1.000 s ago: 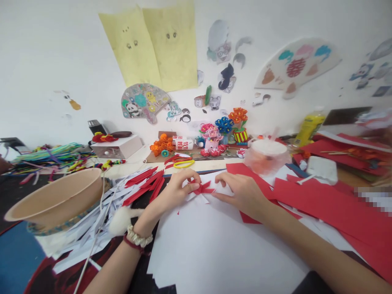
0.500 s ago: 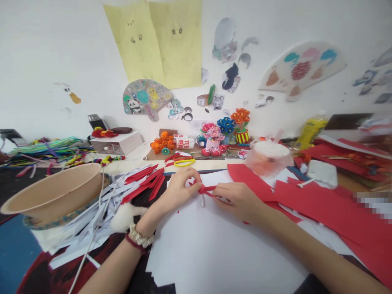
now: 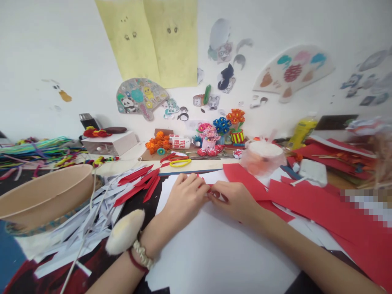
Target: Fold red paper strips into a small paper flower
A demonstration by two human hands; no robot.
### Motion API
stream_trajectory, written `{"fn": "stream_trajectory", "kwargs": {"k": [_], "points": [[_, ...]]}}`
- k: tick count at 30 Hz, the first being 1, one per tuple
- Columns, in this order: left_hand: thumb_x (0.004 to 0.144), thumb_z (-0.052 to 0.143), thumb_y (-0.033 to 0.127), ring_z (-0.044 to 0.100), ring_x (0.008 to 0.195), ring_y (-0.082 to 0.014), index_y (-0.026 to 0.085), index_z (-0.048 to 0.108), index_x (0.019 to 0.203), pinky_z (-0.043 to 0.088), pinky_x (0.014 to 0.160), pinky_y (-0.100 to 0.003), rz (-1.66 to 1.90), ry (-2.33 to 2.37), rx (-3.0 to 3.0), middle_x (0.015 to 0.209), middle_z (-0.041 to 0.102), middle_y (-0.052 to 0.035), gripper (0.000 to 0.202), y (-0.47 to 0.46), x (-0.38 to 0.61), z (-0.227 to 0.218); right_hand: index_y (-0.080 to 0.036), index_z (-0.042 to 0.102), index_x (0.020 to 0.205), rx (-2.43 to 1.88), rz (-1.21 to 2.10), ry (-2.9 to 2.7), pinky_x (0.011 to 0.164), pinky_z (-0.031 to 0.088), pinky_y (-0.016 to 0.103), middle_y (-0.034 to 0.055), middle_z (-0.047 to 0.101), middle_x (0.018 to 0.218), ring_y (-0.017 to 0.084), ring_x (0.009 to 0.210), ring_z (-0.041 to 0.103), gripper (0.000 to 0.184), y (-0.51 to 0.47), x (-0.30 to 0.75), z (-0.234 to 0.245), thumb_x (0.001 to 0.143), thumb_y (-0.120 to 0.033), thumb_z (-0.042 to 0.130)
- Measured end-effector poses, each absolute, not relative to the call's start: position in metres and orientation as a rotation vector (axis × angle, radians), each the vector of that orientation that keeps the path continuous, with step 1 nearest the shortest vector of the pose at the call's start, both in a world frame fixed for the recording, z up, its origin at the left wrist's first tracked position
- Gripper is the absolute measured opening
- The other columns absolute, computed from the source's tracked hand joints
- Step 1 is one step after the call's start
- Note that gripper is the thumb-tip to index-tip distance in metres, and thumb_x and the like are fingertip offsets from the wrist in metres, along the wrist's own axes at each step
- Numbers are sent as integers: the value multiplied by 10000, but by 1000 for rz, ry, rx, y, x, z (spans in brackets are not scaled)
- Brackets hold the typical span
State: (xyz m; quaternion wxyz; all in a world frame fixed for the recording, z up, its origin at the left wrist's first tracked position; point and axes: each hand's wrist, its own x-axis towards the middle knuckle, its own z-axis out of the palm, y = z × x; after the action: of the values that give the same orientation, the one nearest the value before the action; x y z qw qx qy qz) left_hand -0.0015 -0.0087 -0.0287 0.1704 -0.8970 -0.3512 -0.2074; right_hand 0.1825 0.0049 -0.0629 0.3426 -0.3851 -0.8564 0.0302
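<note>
My left hand (image 3: 186,194) and my right hand (image 3: 231,198) meet above a stack of white paper sheets (image 3: 220,245). Between their fingertips they pinch a red paper strip (image 3: 210,188), most of it hidden behind the fingers. The left hand's back faces me, its fingers curled over. A cream scrunchie (image 3: 142,254) and a fluffy white piece (image 3: 126,232) are at my left wrist. Left of that hand lie several red paper strips (image 3: 152,185), beside a heap of white paper strips (image 3: 92,212).
A beige basin (image 3: 45,196) stands at the left. Yellow-handled scissors (image 3: 180,163) rest past my left hand. Large red paper sheets (image 3: 321,212) spread to the right. A lidded cup (image 3: 263,151) and pipe-cleaner flowers (image 3: 208,136) line the back.
My left hand has turned over, its back now covering most of the red strip and its knot. The right hand stays close beside it. The view has shifted slightly to the right.
</note>
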Motion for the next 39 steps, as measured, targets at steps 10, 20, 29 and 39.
{"fn": "stream_trajectory", "kwargs": {"k": [10, 20, 29, 39], "points": [[925, 538, 339, 566, 825, -180, 263, 694, 963, 242, 786, -375, -899, -1079, -2654, 921, 730, -5, 177, -3, -22, -21, -176, 678, 981, -791, 43, -2169, 638, 459, 237, 56, 725, 859, 147, 715, 653, 279, 8, 190, -55, 977, -327, 444], [939, 513, 308, 555, 812, -178, 258, 696, 987, 251, 778, -380, -966, -1031, -2697, 919, 729, -15, 197, -6, -21, -21, -166, 704, 875, -770, -17, -2133, 526, 362, 215, 11, 663, 657, 97, 524, 536, 321, 3, 187, -49, 967, -365, 469], [941, 507, 319, 558, 795, -173, 256, 697, 985, 260, 759, -376, -976, -1039, -2702, 912, 728, -14, 205, -9, -21, -18, -181, 690, 912, -722, 45, -2151, 559, 389, 217, 23, 681, 741, 115, 627, 588, 275, 5, 189, -50, 976, -311, 456], [927, 536, 265, 564, 803, -168, 248, 688, 987, 255, 753, -373, -1005, -998, -2708, 926, 732, -6, 164, -7, -18, -21, -169, 667, 806, -781, -203, -2149, 515, 323, 222, -6, 617, 613, 101, 524, 530, 217, 0, 184, -50, 921, -241, 497]]}}
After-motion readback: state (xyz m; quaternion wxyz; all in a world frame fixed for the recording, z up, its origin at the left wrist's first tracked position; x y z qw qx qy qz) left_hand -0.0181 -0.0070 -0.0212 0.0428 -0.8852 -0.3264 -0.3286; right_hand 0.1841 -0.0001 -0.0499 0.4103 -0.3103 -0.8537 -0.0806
